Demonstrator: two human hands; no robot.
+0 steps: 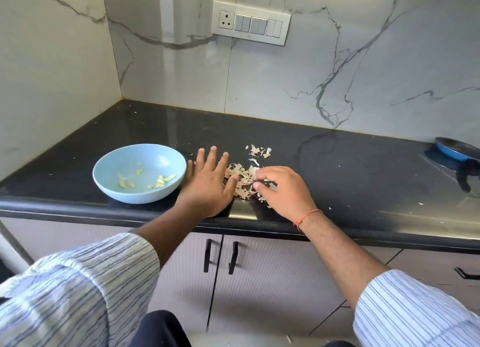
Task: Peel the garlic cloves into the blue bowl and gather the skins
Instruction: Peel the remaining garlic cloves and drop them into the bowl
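While both arms reach out over the black countertop [337,164], the left hand [207,185] lies flat and wide open, palm down, fingers spread and straight, pointing away toward the marble wall. It sits just right of the blue bowl [109,176], and its thumb edge is up against the main pile of garlic skins [241,180]. Look at the right hand [283,190] now: knuckles up, wrist cocked, fingers curled down into the right side of that same pile, fingertips and thumb pinching at the papery flakes. So the pile sits squeezed between the two hands, close to the counter's front edge. An orange thread [307,216] circles the right wrist, and both striped sleeves [78,289] are pushed back to the forearms. Peeled garlic cloves [162,181] lie in the bottom of the bowl, a small scatter of pale yellow pieces. Farther back, a smaller clump of skins [259,151] lies apart from the main pile, untouched by either hand. Off at the far right edge, a blue pan [454,151] rests on the counter, well away from the hands.
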